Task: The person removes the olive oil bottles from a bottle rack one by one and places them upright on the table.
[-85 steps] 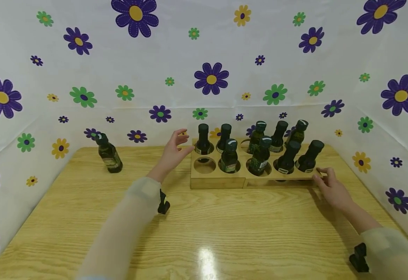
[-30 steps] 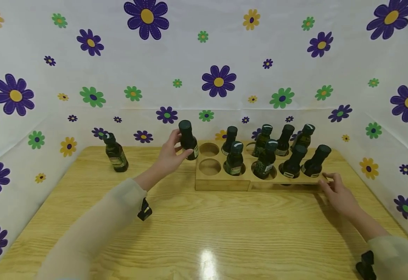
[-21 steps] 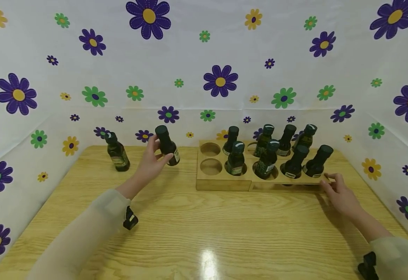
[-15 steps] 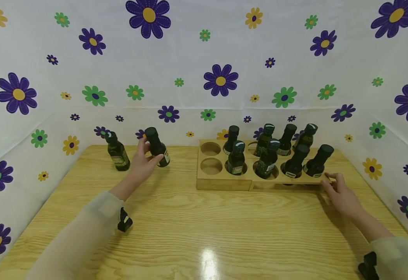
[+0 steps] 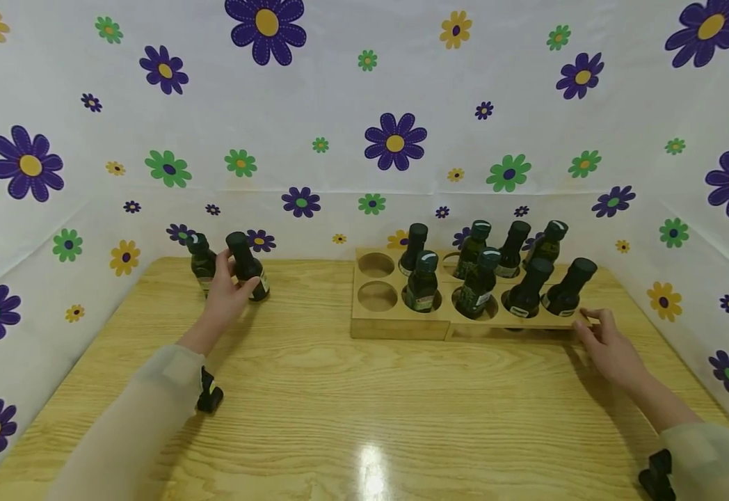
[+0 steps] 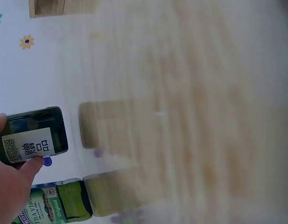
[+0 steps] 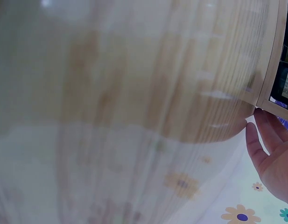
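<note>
My left hand [image 5: 227,296] holds a dark green glass bottle [image 5: 247,261] with a black cap, thumb in front and fingers behind. In the left wrist view a narrow gap shows between the base of this bottle [image 6: 36,133] and its reflection on the tabletop. Just left of it stands a second green bottle [image 5: 200,257], partly hidden by my fingers; its green label [image 6: 45,205] shows in the left wrist view. My right hand [image 5: 611,351] touches the right end of a wooden bottle rack [image 5: 398,328] with extended fingers; the right wrist view has the fingertips [image 7: 258,114] at its corner.
Several bottles stand in the rack's round holes, among them a bottle [image 5: 422,282] in the front row. Both leftmost holes [image 5: 377,296] hold nothing. Behind the wooden table [image 5: 364,403] hangs a white flowered cloth [image 5: 321,90], which also lines both sides.
My left hand has taken the bottle from the rack's back-left hole and carried it left, beside the standing bottle. My right hand has stayed at the rack's right end.
</note>
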A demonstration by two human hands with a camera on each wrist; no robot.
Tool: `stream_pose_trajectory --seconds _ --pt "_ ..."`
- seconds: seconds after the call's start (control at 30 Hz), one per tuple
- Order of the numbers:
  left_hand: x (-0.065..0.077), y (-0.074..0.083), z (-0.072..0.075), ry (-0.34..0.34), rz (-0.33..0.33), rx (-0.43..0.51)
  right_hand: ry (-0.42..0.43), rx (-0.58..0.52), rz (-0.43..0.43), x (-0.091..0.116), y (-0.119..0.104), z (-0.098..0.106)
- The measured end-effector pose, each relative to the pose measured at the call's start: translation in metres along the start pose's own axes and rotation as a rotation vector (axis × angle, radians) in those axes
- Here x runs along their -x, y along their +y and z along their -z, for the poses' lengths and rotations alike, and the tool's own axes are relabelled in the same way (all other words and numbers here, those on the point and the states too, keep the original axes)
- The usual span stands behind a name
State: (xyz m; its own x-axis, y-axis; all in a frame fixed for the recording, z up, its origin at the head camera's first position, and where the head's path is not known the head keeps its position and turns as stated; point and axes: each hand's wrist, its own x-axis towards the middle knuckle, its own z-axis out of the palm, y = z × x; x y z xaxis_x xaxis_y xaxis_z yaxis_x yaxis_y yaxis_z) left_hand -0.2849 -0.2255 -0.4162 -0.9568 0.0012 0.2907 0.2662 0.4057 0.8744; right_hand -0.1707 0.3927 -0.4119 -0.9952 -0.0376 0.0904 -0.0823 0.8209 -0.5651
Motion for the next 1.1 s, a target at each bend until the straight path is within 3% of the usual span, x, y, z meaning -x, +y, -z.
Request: stream_pose_trajectory --seconds 0.57,0.8,1.0,1.1 --pt "-0.008 -0.001 0.007 -0.086 0.101 -0.129 0.001 -0.021 -0.003 0.001 0.0 -0.001" --pt "0.0 0.002 0.009 -0.084 0.132 -0.054 0.003 -0.011 0.001 0.001 0.001 0.0" --pt "0.023 0.02 0.009 0.007 0.066 0.016 0.001 -0.022 -0.009 0.001 0.001 0.001" --pt "0.033 0.033 0.002 0.017 -0.001 0.03 0.006 -0.025 -0.009 0.001 0.001 0.001"
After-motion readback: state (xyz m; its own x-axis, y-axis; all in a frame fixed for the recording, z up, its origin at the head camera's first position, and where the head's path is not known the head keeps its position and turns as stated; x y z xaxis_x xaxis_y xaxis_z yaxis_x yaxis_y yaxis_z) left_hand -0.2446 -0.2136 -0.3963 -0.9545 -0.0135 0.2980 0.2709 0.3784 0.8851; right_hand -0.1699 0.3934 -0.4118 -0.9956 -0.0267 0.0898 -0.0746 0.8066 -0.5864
